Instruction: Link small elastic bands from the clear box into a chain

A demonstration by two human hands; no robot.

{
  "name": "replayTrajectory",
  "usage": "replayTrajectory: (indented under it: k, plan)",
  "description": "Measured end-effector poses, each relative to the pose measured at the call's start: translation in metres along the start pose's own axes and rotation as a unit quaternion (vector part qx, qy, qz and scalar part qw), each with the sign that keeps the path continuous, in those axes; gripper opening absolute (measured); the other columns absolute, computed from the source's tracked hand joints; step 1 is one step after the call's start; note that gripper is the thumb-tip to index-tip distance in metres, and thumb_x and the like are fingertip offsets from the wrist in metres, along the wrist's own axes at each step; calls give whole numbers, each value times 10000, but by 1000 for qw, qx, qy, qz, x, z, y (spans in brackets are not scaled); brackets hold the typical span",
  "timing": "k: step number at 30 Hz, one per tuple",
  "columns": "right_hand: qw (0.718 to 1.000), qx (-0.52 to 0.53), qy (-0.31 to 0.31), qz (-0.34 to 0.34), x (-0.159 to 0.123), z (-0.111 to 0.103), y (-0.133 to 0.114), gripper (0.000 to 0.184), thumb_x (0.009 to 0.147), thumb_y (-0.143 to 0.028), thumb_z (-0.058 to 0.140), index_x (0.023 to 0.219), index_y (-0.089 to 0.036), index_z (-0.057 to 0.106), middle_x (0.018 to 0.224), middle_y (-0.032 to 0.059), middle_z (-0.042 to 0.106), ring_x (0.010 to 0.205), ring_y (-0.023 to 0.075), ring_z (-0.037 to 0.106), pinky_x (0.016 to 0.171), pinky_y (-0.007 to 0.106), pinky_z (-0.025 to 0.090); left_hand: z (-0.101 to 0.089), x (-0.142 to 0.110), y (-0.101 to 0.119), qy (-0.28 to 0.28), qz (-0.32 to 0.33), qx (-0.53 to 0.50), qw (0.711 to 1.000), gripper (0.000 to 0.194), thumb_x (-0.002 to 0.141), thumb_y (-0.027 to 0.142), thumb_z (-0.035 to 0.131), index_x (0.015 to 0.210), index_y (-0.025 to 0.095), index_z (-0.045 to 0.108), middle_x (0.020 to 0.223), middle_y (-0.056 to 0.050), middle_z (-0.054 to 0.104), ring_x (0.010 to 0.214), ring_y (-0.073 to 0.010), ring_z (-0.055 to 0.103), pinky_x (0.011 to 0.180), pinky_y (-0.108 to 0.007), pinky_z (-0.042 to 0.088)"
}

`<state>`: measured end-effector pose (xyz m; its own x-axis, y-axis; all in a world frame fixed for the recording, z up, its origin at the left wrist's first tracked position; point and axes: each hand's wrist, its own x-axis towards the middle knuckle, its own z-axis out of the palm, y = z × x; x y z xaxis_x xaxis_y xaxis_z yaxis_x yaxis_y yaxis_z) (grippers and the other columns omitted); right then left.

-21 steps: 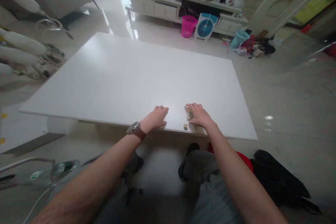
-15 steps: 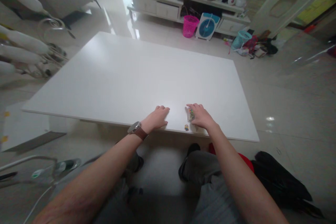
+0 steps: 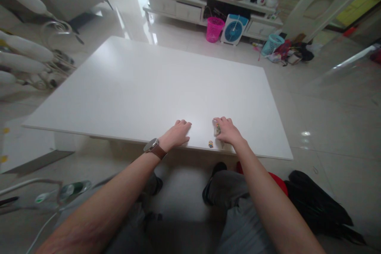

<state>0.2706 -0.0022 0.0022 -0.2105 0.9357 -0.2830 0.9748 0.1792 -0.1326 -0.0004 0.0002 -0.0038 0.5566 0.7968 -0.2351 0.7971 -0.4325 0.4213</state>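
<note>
My right hand [image 3: 226, 129] is closed around a small clear container [image 3: 217, 129] with colourful bits inside, by the near edge of the white table [image 3: 166, 83]. Part of the container is hidden behind the fingers. Just in front of it, close to the edge, lies a small yellow-and-blue cartoon figure [image 3: 210, 144], flat like a sticker or a tiny toy; I cannot tell which. My left hand [image 3: 177, 132] rests on the tabletop to the left with its fingers stretched out and nothing in it. A brown-strapped watch [image 3: 155, 148] is on that wrist.
Chairs with white backs [image 3: 26, 45] stand to the left. Across the floor are a pink basket [image 3: 214, 29], a blue-and-white fan [image 3: 234, 29] and a low cabinet [image 3: 187, 11]. A black bag or cloth [image 3: 320, 202] lies on the floor at the right.
The colourful bits inside the container show less and sit differently, as if it has tipped slightly in my right hand. My left hand stays in place.
</note>
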Motion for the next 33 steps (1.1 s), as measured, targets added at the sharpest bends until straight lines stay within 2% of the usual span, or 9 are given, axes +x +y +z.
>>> replayTrajectory:
  k: [4,9,12,14,16,18,19,23,33]
  plan:
    - [1000,12,2,19,2,-1,3,780,705,-160,690,1446,-224,456,1274,132,530,1138,337,451,897,401,481,-1,1,0,-2,-6,0,1000,408,836,225,630,1234,173,557,1260,-163,578,1195,-317,504,1009,-452,480]
    - [998,53,16,2,4,2,13,950,668,-128,709,1540,-229,346,1413,117,503,1247,329,430,1026,430,431,1,2,-1,-2,-8,6,1000,429,838,248,630,1255,191,548,1263,-148,573,1194,-315,498,986,-443,492]
    - [997,63,44,-16,2,-6,23,970,635,-191,783,1521,-234,391,1485,113,461,1308,345,399,1059,459,409,3,2,-1,1,-1,1,1000,419,839,240,621,1247,172,549,1256,-162,573,1198,-321,497,991,-445,492]
    - [996,59,59,-12,0,-15,30,800,643,-234,802,1401,-233,545,1401,111,524,1243,340,454,1030,452,426,3,2,-1,1,1,2,1000,400,835,229,619,1225,166,557,1245,-163,577,1189,-318,503,1002,-445,487]
    - [997,49,63,1,-1,-23,34,482,705,-226,759,1183,-215,697,1221,104,607,1136,308,523,990,410,444,2,2,-1,-1,1,8,1000,387,829,220,621,1208,170,563,1233,-158,584,1176,-313,510,1006,-447,484]
    - [998,46,51,11,-2,-26,35,229,779,-190,688,996,-198,761,1057,94,646,1030,261,576,933,349,457,2,3,-1,-2,0,13,1000,386,829,220,620,1209,178,563,1229,-153,586,1171,-310,512,1003,-449,485]
    - [998,46,41,16,-2,-26,34,184,807,-175,659,950,-194,773,1007,88,657,984,240,596,898,322,461,2,3,-1,-1,0,15,1000,389,831,224,618,1214,180,562,1230,-153,585,1170,-311,512,997,-450,487]
    - [999,31,-4,37,0,-23,21,188,857,-208,650,961,-211,806,984,77,711,896,206,643,788,279,462,2,5,-1,1,-5,17,1000,396,840,234,608,1230,189,560,1222,-155,580,1157,-318,512,969,-454,497]
    - [996,-6,-30,86,-1,-26,3,172,869,-292,684,964,-275,827,980,77,779,912,236,705,760,294,487,2,3,1,-8,5,27,1000,372,833,230,603,1198,167,569,1214,-165,578,1150,-316,506,972,-447,494]
